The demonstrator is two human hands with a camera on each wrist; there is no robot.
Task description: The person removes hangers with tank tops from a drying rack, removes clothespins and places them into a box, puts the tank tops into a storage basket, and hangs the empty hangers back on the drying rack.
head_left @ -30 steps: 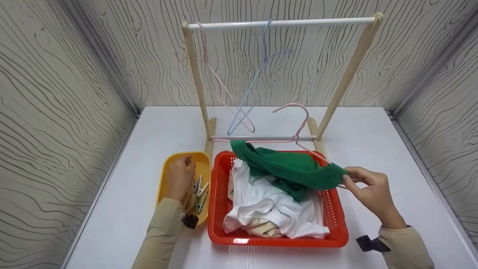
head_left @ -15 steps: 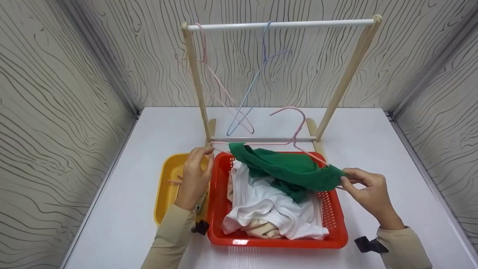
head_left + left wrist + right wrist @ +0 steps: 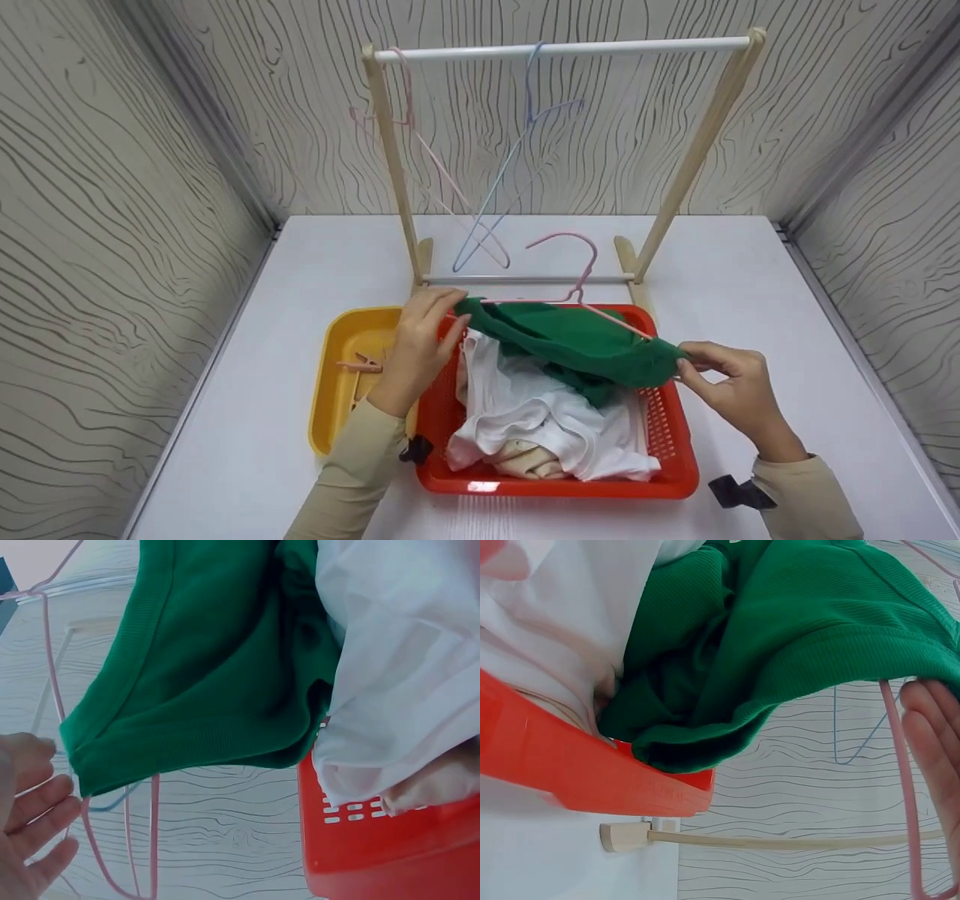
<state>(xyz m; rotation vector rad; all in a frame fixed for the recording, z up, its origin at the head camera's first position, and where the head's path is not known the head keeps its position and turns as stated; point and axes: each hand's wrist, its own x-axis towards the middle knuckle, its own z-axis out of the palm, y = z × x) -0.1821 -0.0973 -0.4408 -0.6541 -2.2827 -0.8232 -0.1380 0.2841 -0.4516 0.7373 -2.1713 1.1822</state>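
A green garment (image 3: 570, 345) with ribbed bands hangs over a pink hanger (image 3: 585, 281), above the front basket. At its right end my right hand (image 3: 739, 390) pinches the garment's corner between thumb and fingers. In the right wrist view, the fingers (image 3: 934, 727) lie at the cloth's edge beside the pink wire. My left hand (image 3: 424, 345) is at the garment's left end, its thumb and fingers apart around the hanger's tip. In the left wrist view those fingers (image 3: 45, 817) reach the green corner (image 3: 82, 765) without closing on it.
Below sits a red basket (image 3: 555, 487) with white clothes (image 3: 525, 420) and a beige cloth (image 3: 529, 459). A yellow tray (image 3: 321, 405) with clothespins (image 3: 361, 364) stands left. Behind is a rack (image 3: 637, 47) bearing a pink hanger (image 3: 442, 172) and a blue hanger (image 3: 510, 161).
My left hand has come out of the yellow tray and moved right to the garment's left end. The hanger's hook has tipped lower and to the left. My right hand keeps its pinch.
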